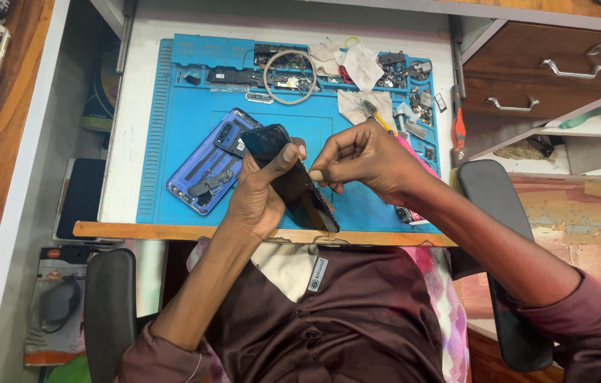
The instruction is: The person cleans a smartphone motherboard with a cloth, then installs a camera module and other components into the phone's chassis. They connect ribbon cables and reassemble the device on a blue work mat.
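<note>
My left hand [261, 186] grips a black smartphone [293, 186], tilted on edge above the blue work mat [173, 128], thumb pressed near its top. My right hand [371, 159] pinches at the phone's right edge, fingertips touching it; whether a small tool sits between the fingers is unclear. A blue phone back cover [208, 167] with a camera cutout lies flat on the mat just left of my left hand.
Small parts, screws, a wire ring [290, 76] and crumpled wipes [360, 64] crowd the mat's far edge. A pink-handled tool [414, 157] lies behind my right hand. Wooden drawers [548, 67] stand at right, chair armrests [110, 305] on both sides.
</note>
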`<action>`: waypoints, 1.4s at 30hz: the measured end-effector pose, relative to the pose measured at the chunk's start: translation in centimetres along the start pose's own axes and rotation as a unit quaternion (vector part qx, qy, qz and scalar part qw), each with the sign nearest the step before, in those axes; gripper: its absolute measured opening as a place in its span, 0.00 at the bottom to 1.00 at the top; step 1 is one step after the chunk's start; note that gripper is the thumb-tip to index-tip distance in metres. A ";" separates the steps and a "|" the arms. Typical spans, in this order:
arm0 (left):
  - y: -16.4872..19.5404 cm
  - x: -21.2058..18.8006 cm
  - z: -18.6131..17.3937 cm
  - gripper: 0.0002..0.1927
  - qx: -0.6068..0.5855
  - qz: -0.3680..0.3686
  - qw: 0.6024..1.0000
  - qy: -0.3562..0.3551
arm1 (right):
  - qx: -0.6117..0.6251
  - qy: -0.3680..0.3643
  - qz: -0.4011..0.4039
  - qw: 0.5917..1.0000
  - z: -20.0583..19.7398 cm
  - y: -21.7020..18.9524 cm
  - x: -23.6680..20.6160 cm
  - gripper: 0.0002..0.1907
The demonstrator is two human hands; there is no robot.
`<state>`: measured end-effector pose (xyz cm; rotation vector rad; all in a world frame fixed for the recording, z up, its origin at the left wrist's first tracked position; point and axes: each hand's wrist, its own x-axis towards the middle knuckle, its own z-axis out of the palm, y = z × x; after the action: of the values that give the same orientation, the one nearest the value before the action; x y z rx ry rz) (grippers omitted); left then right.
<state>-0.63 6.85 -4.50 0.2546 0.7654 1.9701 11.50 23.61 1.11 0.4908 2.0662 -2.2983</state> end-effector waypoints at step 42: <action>0.0 0.0 -0.1 0.16 0.006 0.010 1.000 -0.026 | -0.063 0.004 -0.007 0.998 0.8 -1.6 -1.1 0.04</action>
<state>-0.69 6.77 -4.56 0.3211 0.7447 1.9712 12.00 22.78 2.98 0.4825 2.2078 -2.1598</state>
